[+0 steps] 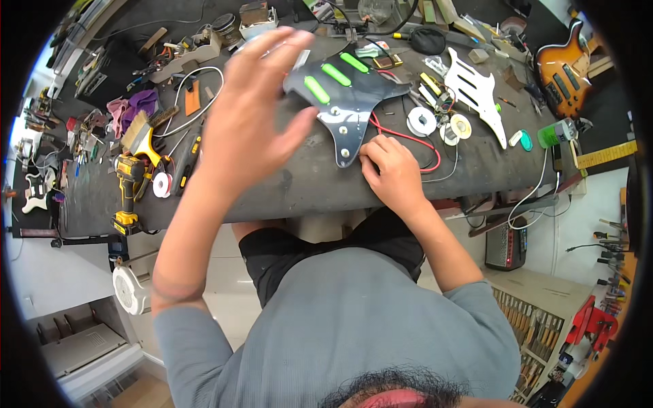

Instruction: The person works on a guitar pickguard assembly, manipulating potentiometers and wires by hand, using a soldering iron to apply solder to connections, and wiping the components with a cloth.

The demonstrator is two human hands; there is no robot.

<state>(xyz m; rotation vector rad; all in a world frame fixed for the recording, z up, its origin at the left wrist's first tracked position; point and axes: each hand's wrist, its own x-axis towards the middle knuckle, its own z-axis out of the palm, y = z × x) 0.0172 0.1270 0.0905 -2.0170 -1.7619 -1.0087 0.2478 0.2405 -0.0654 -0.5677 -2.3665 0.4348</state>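
A black guitar pickguard [350,117] with bright green pickup covers and several small knob fittings lies on the dark workbench [272,197]. My left hand [248,112] is raised over the bench, just left of the pickguard, its fingers stretched out, slightly blurred and holding nothing. It hides part of the bench behind it. Curled on the bench right of the pickguard's narrow end is my right hand [394,173]. Its fingertips are close to the pickguard's edge; whether they pinch anything is hidden. A red cable [425,144] loops out from beside the pickguard past this hand.
Right of the pickguard lie wire spools [422,121] and a white pickguard [476,88]. A sunburst electric guitar [563,71] rests at the far right. A yellow cordless drill [127,183], a wide brush [139,134] and a solder spool [162,185] are on the left.
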